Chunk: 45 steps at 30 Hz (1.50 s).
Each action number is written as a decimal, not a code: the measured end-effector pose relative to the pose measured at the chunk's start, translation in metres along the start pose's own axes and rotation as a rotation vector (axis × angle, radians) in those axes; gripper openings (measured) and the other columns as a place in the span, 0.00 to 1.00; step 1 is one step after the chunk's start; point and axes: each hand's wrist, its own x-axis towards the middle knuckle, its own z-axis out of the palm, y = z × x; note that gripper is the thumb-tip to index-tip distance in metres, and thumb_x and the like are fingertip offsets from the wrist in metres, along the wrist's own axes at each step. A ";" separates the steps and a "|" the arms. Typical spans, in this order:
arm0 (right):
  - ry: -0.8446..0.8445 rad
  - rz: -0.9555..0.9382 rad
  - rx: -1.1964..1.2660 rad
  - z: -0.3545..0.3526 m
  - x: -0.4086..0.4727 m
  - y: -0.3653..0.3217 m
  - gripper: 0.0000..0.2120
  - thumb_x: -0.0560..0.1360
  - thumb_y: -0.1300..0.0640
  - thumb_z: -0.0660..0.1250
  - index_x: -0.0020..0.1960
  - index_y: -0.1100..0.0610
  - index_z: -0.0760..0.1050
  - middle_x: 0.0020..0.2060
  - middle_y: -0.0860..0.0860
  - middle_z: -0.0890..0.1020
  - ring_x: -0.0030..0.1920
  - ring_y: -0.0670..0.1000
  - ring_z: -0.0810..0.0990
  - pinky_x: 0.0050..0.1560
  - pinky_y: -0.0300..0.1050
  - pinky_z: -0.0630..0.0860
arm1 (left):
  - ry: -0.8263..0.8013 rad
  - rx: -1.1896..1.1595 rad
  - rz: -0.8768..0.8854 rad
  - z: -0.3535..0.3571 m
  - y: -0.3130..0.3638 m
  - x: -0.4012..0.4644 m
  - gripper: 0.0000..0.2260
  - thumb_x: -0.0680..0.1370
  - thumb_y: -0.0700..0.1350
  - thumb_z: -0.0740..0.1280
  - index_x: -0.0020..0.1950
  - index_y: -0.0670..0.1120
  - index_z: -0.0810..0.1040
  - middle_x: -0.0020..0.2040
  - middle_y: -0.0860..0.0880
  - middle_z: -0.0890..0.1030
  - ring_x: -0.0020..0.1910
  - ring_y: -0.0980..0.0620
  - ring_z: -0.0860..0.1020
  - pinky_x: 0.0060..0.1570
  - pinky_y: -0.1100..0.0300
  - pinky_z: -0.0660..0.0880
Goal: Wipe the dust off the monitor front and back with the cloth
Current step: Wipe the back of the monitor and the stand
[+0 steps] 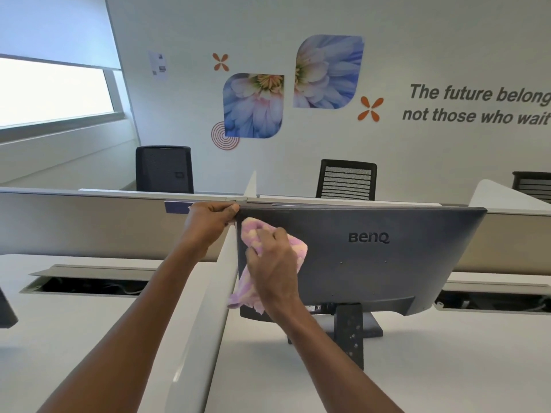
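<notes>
A dark grey BenQ monitor (pixel 387 263) stands on the white desk with its back panel turned to me. My left hand (pixel 208 222) grips its upper left corner, fingers curled over the top edge. My right hand (pixel 274 272) holds a fluffy pink, lilac and yellow cloth (pixel 298 248) bunched against the left part of the back panel. A loose end of the cloth hangs down past the monitor's lower left edge. The screen side is hidden from me.
The monitor's black stand (pixel 348 332) rests on the white desk (pixel 447 368). A white divider panel (pixel 202 308) runs toward me just left of the monitor. Open cable trays (pixel 89 284) lie along the back partition. Black office chairs (pixel 346 180) stand beyond it.
</notes>
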 end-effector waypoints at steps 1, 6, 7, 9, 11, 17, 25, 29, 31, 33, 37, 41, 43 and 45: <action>0.031 0.033 0.012 -0.003 0.003 0.001 0.12 0.74 0.58 0.68 0.56 0.60 0.79 0.48 0.56 0.79 0.41 0.56 0.80 0.37 0.47 0.79 | 0.000 -0.001 -0.001 0.000 0.000 0.001 0.07 0.77 0.45 0.72 0.53 0.44 0.85 0.47 0.48 0.86 0.51 0.50 0.84 0.61 0.52 0.77; 0.099 0.032 0.004 -0.012 0.037 -0.024 0.12 0.73 0.58 0.69 0.55 0.61 0.79 0.48 0.56 0.78 0.40 0.57 0.80 0.38 0.47 0.76 | -0.040 0.049 0.006 -0.002 -0.003 0.005 0.06 0.76 0.46 0.72 0.49 0.46 0.87 0.44 0.47 0.87 0.49 0.51 0.84 0.61 0.48 0.77; 0.075 -0.014 -0.003 -0.010 0.038 -0.031 0.11 0.73 0.59 0.69 0.55 0.60 0.79 0.48 0.57 0.78 0.40 0.57 0.80 0.36 0.47 0.76 | -0.044 0.059 -0.002 -0.002 -0.003 0.006 0.08 0.74 0.47 0.72 0.48 0.45 0.87 0.44 0.45 0.86 0.48 0.52 0.84 0.61 0.46 0.77; 0.005 -0.098 -0.038 -0.005 0.034 -0.038 0.11 0.73 0.61 0.68 0.56 0.59 0.79 0.50 0.57 0.78 0.39 0.58 0.80 0.34 0.45 0.74 | -0.036 0.006 -0.060 -0.004 -0.001 0.006 0.15 0.73 0.53 0.68 0.47 0.43 0.86 0.46 0.41 0.86 0.47 0.51 0.83 0.59 0.46 0.78; -0.050 -0.119 -0.087 -0.003 0.026 -0.034 0.12 0.73 0.60 0.69 0.56 0.57 0.80 0.51 0.55 0.78 0.39 0.56 0.80 0.33 0.43 0.69 | -0.060 -0.115 -0.135 -0.004 0.002 0.004 0.25 0.80 0.60 0.59 0.50 0.41 0.85 0.47 0.42 0.86 0.49 0.49 0.84 0.56 0.51 0.79; 0.080 0.046 -0.105 -0.019 0.025 -0.008 0.12 0.71 0.58 0.71 0.54 0.57 0.81 0.47 0.55 0.78 0.37 0.56 0.80 0.31 0.45 0.75 | -0.112 -0.091 -0.092 -0.002 0.009 0.000 0.32 0.82 0.64 0.50 0.54 0.41 0.84 0.48 0.45 0.86 0.51 0.51 0.83 0.54 0.59 0.76; -0.078 -0.139 -0.096 -0.017 0.041 -0.032 0.11 0.75 0.57 0.66 0.57 0.56 0.79 0.51 0.55 0.76 0.41 0.55 0.79 0.34 0.44 0.69 | -0.062 -0.058 -0.079 -0.005 0.002 0.002 0.26 0.82 0.62 0.55 0.49 0.47 0.86 0.46 0.47 0.87 0.50 0.50 0.84 0.60 0.52 0.77; 0.006 -0.013 -0.096 -0.037 0.057 -0.013 0.12 0.77 0.55 0.65 0.58 0.56 0.80 0.46 0.55 0.76 0.42 0.55 0.80 0.40 0.44 0.73 | -0.038 0.015 0.013 0.001 0.000 0.001 0.14 0.80 0.56 0.65 0.44 0.51 0.86 0.43 0.51 0.87 0.48 0.53 0.85 0.60 0.49 0.78; 0.021 0.044 -0.142 -0.049 0.063 0.003 0.13 0.78 0.55 0.64 0.59 0.56 0.80 0.45 0.55 0.76 0.41 0.55 0.80 0.42 0.44 0.74 | 0.015 0.058 0.063 0.003 -0.001 -0.001 0.08 0.78 0.53 0.69 0.41 0.55 0.85 0.41 0.54 0.86 0.46 0.55 0.85 0.58 0.50 0.79; 0.031 0.104 -0.185 -0.061 0.065 0.021 0.13 0.78 0.54 0.63 0.59 0.56 0.80 0.46 0.56 0.77 0.42 0.56 0.80 0.43 0.45 0.74 | 0.042 0.074 0.079 0.003 -0.002 -0.003 0.07 0.78 0.52 0.70 0.40 0.57 0.84 0.40 0.56 0.86 0.45 0.57 0.84 0.57 0.51 0.79; 0.125 0.273 -0.205 -0.080 0.061 0.051 0.13 0.78 0.54 0.63 0.59 0.59 0.77 0.51 0.57 0.78 0.46 0.57 0.79 0.41 0.42 0.66 | 0.052 0.083 0.058 0.002 -0.001 -0.003 0.06 0.77 0.53 0.71 0.41 0.57 0.85 0.41 0.54 0.86 0.46 0.55 0.84 0.57 0.50 0.79; 0.197 0.362 -0.172 -0.075 0.049 0.050 0.15 0.79 0.55 0.63 0.63 0.61 0.70 0.54 0.57 0.76 0.47 0.56 0.78 0.41 0.41 0.65 | 0.058 0.079 0.039 0.001 0.000 -0.004 0.06 0.77 0.53 0.71 0.46 0.53 0.86 0.43 0.53 0.86 0.47 0.53 0.84 0.57 0.49 0.79; 0.181 0.305 -0.151 -0.062 0.043 0.039 0.16 0.78 0.56 0.65 0.63 0.60 0.70 0.54 0.56 0.76 0.46 0.55 0.79 0.40 0.41 0.67 | 0.052 0.076 0.037 0.001 0.002 -0.006 0.08 0.77 0.51 0.71 0.50 0.49 0.86 0.44 0.52 0.86 0.47 0.54 0.84 0.57 0.50 0.79; 0.138 0.208 -0.095 -0.045 0.037 0.026 0.16 0.75 0.58 0.66 0.62 0.61 0.73 0.53 0.56 0.77 0.47 0.56 0.79 0.41 0.44 0.73 | 0.043 0.055 0.032 0.002 0.003 -0.006 0.07 0.78 0.49 0.70 0.49 0.48 0.86 0.44 0.52 0.86 0.46 0.55 0.84 0.57 0.53 0.79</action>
